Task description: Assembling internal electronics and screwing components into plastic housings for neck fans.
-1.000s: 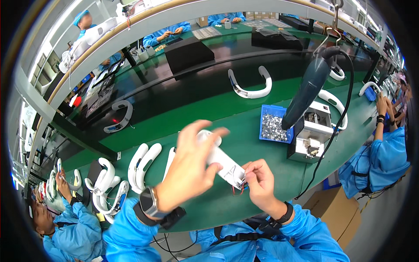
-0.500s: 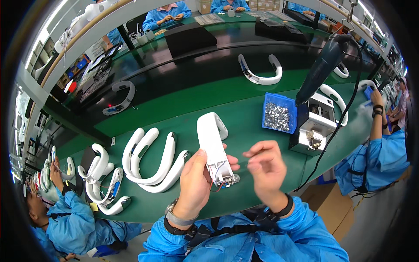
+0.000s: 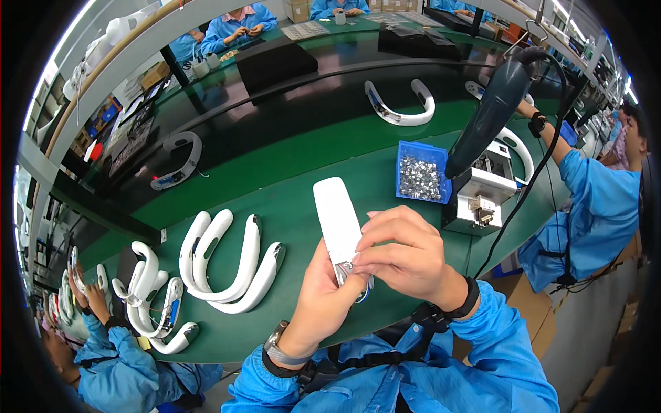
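My left hand (image 3: 323, 292) is closed around the lower end of a white neckband housing (image 3: 339, 219), held above the bench with its smooth broad face up. Wires show at the housing's open lower end, partly covered by my fingers. My right hand (image 3: 406, 255) reaches in from the right, thumb and fingertips pinched together at that end. A small silvery bit shows at the fingertips; I cannot make out whether it is a loose part or belongs to the housing.
White neckbands (image 3: 227, 268) lie on the green bench (image 3: 303, 199) to the left. A blue bin (image 3: 413, 148) of small metal parts stands beside a metal fixture (image 3: 482, 199), under a hanging dark tool (image 3: 492, 110) with a cable. Co-workers (image 3: 585, 206) sit on both sides.
My right hand has moved left onto the housing's lower end, where it was apart before. The housing has turned, so its far curved arm is out of sight. The view has shifted slightly.
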The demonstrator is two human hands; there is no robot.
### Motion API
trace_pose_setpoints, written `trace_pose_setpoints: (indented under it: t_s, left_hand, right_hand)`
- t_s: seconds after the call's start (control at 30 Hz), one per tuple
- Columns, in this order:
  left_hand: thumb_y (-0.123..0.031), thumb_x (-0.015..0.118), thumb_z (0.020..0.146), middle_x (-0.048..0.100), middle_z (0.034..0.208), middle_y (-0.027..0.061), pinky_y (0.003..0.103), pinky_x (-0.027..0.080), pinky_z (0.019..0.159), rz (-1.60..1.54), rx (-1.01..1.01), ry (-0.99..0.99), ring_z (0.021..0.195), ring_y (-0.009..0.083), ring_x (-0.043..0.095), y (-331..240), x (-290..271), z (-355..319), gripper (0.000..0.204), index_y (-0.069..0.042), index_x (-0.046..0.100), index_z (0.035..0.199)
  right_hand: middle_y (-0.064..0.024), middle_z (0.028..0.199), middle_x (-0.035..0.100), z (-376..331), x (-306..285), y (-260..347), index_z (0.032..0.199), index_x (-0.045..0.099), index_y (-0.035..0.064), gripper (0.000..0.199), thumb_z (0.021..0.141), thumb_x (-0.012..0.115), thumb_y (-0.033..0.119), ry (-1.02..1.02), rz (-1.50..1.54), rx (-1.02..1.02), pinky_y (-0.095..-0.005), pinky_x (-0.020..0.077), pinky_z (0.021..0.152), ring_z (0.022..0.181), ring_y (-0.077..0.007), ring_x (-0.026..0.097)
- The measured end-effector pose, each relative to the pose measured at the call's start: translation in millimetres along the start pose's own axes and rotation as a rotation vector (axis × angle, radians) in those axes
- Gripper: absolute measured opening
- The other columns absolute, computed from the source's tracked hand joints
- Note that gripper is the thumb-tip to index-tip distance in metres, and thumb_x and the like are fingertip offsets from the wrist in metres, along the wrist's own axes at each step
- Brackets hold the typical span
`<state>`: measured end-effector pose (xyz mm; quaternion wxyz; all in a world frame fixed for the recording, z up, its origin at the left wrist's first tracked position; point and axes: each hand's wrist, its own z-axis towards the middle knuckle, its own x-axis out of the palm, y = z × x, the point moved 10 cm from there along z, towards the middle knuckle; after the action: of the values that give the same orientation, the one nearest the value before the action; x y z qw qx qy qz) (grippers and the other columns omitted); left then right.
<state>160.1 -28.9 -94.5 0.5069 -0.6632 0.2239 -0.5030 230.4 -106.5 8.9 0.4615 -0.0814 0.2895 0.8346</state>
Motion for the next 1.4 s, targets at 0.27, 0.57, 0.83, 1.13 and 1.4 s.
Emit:
trace_pose_setpoints:
  t_s: [0.27, 0.57, 0.83, 1.13, 1.4]
  left_hand:
    - [-0.001, 0.049, 0.096, 0.054, 0.132, 0.0071, 0.03, 0.044, 0.1, -0.044, -0.038, 0.074, 0.12, 0.014, 0.054, 5, 2, 2, 0.052, 0.0, 0.035, 0.146]
    - [-0.011, 0.045, 0.104, 0.059, 0.127, 0.0102, 0.03, 0.047, 0.098, -0.012, -0.004, 0.044, 0.116, 0.0157, 0.058, 2, -1, 9, 0.039, 0.002, 0.042, 0.141]
    - [-0.014, 0.04, 0.104, 0.067, 0.109, 0.0217, 0.033, 0.059, 0.079, 0.122, -0.077, -0.023, 0.094, 0.025, 0.071, -4, -8, 20, 0.039, 0.004, 0.043, 0.138]
    - [-0.01, 0.043, 0.102, 0.069, 0.109, 0.0201, 0.033, 0.058, 0.079, 0.058, -0.132, -0.009, 0.091, 0.0242, 0.072, 4, -4, 40, 0.032, 0.004, 0.049, 0.131]
    - [-0.019, 0.042, 0.102, 0.07, 0.096, 0.0241, 0.036, 0.06, 0.071, 0.182, -0.156, -0.179, 0.082, 0.0295, 0.072, 6, -14, 35, 0.035, 0.009, 0.055, 0.118]
  right_hand:
    - [-0.0027, 0.089, 0.068, -5, 2, 5, 0.082, 0.074, 0.0102, 0.024, 0.058, 0.079, 0.008, 0.071, -0.157, -0.103, -0.0407, 0.0607, 0.077, 0.084, -0.0239, 0.065]
    - [-0.0059, 0.094, 0.069, -17, 0, 0, 0.088, 0.074, 0.0081, 0.018, 0.07, 0.075, 0.008, 0.048, -0.187, -0.149, -0.045, 0.0589, 0.084, 0.091, -0.028, 0.067]
    - [-0.0197, 0.135, 0.056, 37, -132, -76, 0.141, 0.042, -0.0081, 0.045, 0.105, 0.037, 0.018, -0.678, -0.022, 0.153, -0.038, 0.0406, 0.108, 0.124, -0.0268, 0.053]
    - [-0.0001, 0.081, 0.059, 51, -169, -120, 0.118, 0.066, 0.0026, 0.041, 0.082, 0.075, 0.021, -0.272, 0.35, 0.615, -0.0241, 0.0517, 0.058, 0.068, -0.0083, 0.061]
    - [-0.0073, 0.083, 0.064, -32, -222, -103, 0.118, 0.056, -0.0027, 0.03, 0.09, 0.065, 0.001, -0.577, 0.208, 0.405, -0.0273, 0.0533, 0.065, 0.066, -0.0131, 0.064]
